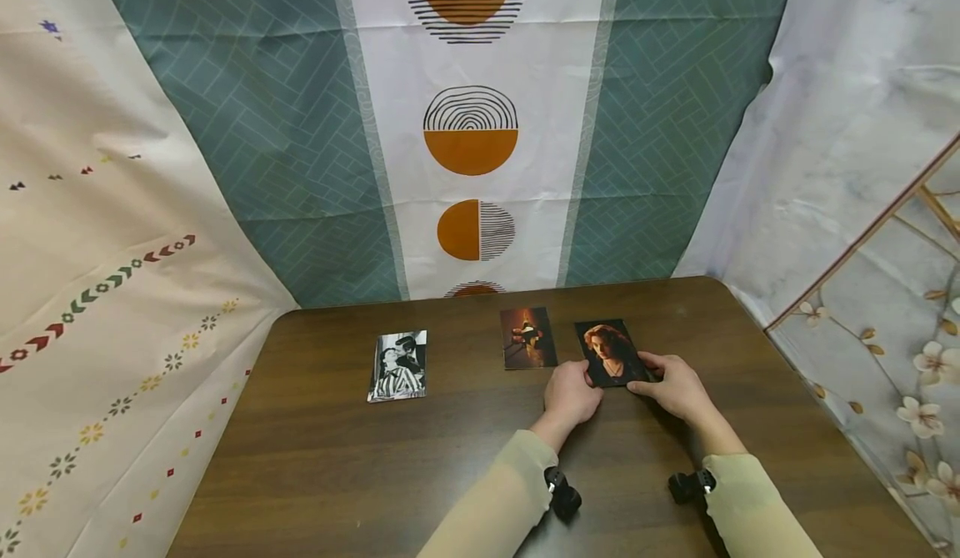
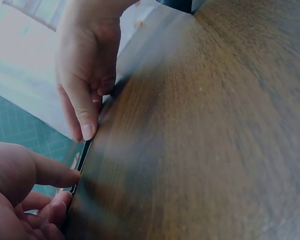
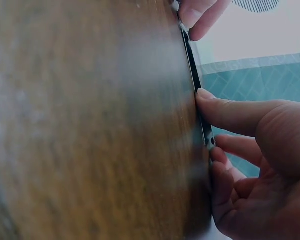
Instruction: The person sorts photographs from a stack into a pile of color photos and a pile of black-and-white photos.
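A dark photo card [image 1: 609,353] with a portrait of a long-haired person lies at the right of the table, its surface turned up. My left hand [image 1: 572,393] pinches its lower left corner, thumb and fingers at the edge. At its lower right, my right hand [image 1: 677,386] grips the side edge and corner between thumb and forefinger. From the left wrist view, the card's thin edge [image 2: 81,161] shows low over the wood between both hands. Just left of it is a reddish-brown photo card [image 1: 528,338]. Farther left lies a black-and-white photo card [image 1: 398,366] of two people.
The brown wooden table [image 1: 337,475] has rounded far corners. A green and white patterned curtain [image 1: 480,241] hangs behind it. Pale cloths drape on the left [image 1: 97,291] and right [image 1: 847,233]. Black wrist cameras [image 1: 564,495] sit on both sleeves.
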Motion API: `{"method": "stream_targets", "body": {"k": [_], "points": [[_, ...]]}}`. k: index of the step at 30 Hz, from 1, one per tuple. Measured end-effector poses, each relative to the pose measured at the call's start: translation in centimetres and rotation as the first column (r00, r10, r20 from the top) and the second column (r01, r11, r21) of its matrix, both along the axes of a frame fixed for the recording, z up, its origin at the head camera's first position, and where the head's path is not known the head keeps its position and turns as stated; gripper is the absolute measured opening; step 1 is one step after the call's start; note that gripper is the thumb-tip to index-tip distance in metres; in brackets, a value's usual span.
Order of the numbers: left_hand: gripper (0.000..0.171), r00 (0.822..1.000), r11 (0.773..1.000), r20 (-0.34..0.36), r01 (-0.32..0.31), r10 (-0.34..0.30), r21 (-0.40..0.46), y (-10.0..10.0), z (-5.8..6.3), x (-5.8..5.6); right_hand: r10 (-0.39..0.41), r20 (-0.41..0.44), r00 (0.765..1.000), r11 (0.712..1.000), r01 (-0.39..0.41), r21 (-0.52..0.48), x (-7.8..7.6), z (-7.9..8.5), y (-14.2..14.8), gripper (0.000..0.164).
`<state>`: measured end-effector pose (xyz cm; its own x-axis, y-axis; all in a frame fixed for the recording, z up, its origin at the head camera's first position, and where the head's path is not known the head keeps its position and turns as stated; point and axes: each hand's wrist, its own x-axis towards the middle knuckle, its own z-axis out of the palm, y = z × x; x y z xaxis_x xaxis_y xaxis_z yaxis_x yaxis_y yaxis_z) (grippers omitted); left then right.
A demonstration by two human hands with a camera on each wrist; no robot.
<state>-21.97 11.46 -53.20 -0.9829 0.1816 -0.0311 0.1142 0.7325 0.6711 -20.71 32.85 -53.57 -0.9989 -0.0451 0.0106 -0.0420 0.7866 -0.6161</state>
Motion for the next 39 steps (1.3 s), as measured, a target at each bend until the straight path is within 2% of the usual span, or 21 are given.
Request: {"method": "stream_targets", "body": {"k": [13,23,39], "points": [[0.057,1.000,1.000,0.014,-0.019,0.019,-0.024,0.26,-0.16,0.07,-0.019,0.019,1.000,1.000,0.019,0.011,0.24,0.31,0.10,0.071],[0.054,1.000,0.999,-0.025,-0.015,0.014,-0.053,0.24,-0.56,0.02,-0.046,0.027,0.999,0.999,0.047,-0.016,0.38,0.30,0.48,0.066],[0.050,0.998,0.999,-0.050,-0.044,0.044,0.008,0.15,-0.64,0.42,-0.069,0.037,0.997,0.997,0.070,-0.028,0.35,0.20,0.36,0.066]]}}
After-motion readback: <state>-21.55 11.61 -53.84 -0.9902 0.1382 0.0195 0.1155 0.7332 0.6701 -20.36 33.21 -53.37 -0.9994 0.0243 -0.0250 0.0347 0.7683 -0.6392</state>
